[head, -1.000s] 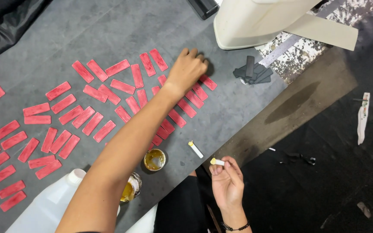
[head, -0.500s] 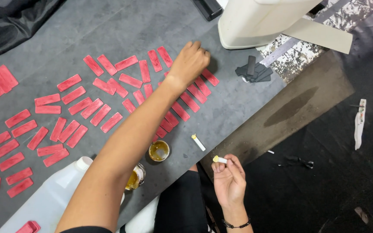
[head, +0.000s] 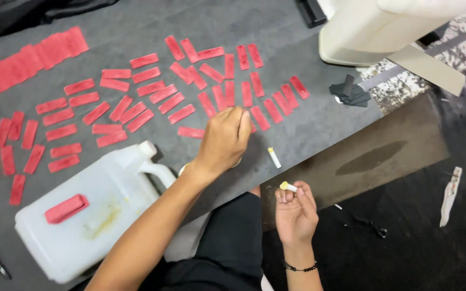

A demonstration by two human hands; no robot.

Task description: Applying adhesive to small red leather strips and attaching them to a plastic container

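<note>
**Red strips mostly spread out; left hand over the jug, right hand holding a small stick**

From my feed, the left hand (head: pixel 226 139) hangs over the grey worktop (head: pixel 308 134), fingers curled loosely together, just beside the lower edge of the red strips (head: pixel 182 114). I cannot tell whether its grip is pinching anything; the fingertips are turned away from me. Under the wrist, a small round rim peeks out, too hidden to name.

The right hand (head: pixel 296 207) sits low, off the worktop edge above the lap, its grip pressed around a small white stick with a yellow tip (head: pixel 288 187). A second small stick (head: pixel 274 157) lies alone on the worktop, between the two hands.

As I judge it, the laying-out is well along: dozens of strips lie singly across the worktop, most apart from each other, with a tighter overlapping row (head: pixel 33 56) at the far left. One red piece (head: pixel 66 208) rests on the side of the white plastic jug (head: pixel 90 215), which lies flat near me. What remains I can't fix from here.

Around it: a cream-coloured machine housing (head: pixel 384 29) at the top right, dark scraps (head: pixel 349 92) below it, and black cloth (head: pixel 6 16) at the top left. The jug crowds the near side of the worktop and the left forearm crosses over it.
</note>
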